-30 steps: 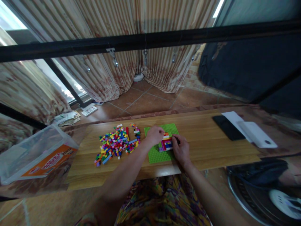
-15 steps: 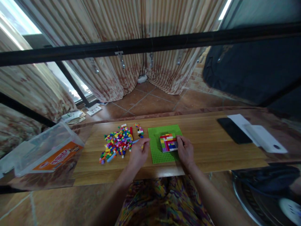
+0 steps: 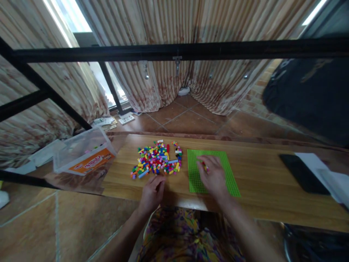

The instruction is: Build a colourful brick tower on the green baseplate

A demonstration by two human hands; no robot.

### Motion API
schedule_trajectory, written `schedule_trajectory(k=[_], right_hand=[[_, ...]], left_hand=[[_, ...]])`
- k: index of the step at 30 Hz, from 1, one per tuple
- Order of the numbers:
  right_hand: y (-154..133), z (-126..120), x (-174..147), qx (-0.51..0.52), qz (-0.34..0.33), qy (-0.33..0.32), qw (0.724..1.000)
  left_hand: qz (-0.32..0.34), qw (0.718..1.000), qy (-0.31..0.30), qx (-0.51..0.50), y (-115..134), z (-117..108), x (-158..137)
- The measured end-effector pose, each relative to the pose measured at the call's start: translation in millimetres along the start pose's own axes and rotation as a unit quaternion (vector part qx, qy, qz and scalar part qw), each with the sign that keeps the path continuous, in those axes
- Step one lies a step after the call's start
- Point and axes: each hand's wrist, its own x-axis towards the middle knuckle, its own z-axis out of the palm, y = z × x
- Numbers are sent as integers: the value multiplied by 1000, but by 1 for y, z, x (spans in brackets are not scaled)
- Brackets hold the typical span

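Nearest, short of the green baseplate [image 3: 196, 183], a patterned garment [image 3: 174, 238] is seen below the table's near edge. To the left of the baseplate and well apart from it, the left hand [image 3: 152, 192] is held low, its fingers curled and the gap to the thumb narrow; whether anything is pinched there cannot be told. Over the middle of the baseplate, the right hand [image 3: 214, 176] is curled, and a small group of coloured bricks [image 3: 205, 166] is enclosed between its thumb and fingers; most of the group is hidden, so its full shape cannot be made out.

The baseplate is laid flat on the wooden table [image 3: 261, 182]. To its left, a loose pile of small bricks [image 3: 156, 160] is spread, its right edge just beside the baseplate. Farther left of the baseplate, past the pile, a clear plastic box [image 3: 91, 161] with an orange label is placed. Well to the right of the baseplate, a black flat object [image 3: 304, 174] is set down, with white items [image 3: 313, 165] beside it.

Beyond the baseplate, tiled floor [image 3: 182, 116] is shown, with papers [image 3: 106, 122] to the left; farther still, striped curtains [image 3: 163, 29] are hung.
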Motion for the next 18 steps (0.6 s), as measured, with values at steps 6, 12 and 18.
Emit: schedule_trajectory(k=[6, 12, 18], right_hand=[[-30, 64, 20, -31, -60, -181, 981], [-17, 89, 20, -64, -65, -209, 974], [-18, 90, 19, -14, -31, -183, 983]], left_hand=[[2, 1000, -20, -6, -1, 5, -1], [-6, 1000, -25, 14, -2, 7, -3], [-3, 999, -23, 40, -3, 10, -3]])
